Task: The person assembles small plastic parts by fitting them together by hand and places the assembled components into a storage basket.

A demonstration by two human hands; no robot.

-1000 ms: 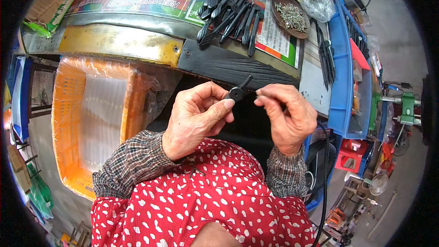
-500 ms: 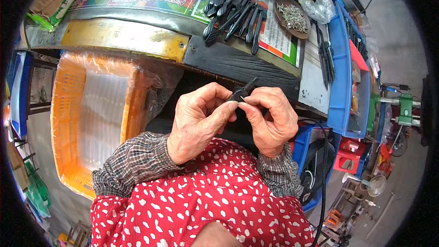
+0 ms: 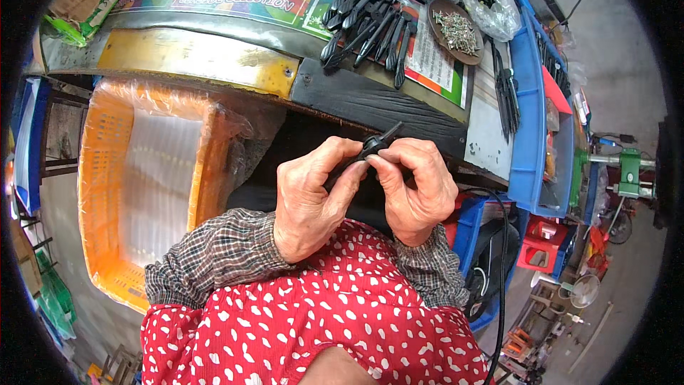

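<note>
We look down at our own two hands, held close in front of our chest over a red, white-spotted apron. Both hands now meet on one small black plastic tool piece (image 3: 370, 148). A second ago the hands sat a little apart, each pinching one end of the piece; since then the right hand (image 3: 417, 189) has closed in against the left hand (image 3: 313, 203), so thumbs and forefingers now touch around it. We judge that the piece is being pressed or fitted together rather than just picked up.

The left hand is clamped on the lower body of the piece, fingers curled shut around it. The right hand is pinched shut on its upper end, where a short black tip pokes out above our fingertips.

Beyond the hands, on the counter (image 3: 206, 57), lies a pile of black-handled tools (image 3: 367, 28), and farther right of them a round brown dish of small metal screws (image 3: 456, 31). To the left of the left hand stands an orange plastic crate (image 3: 107, 185) lined with clear film. Right of the right hand runs a blue tray (image 3: 529, 100).
</note>
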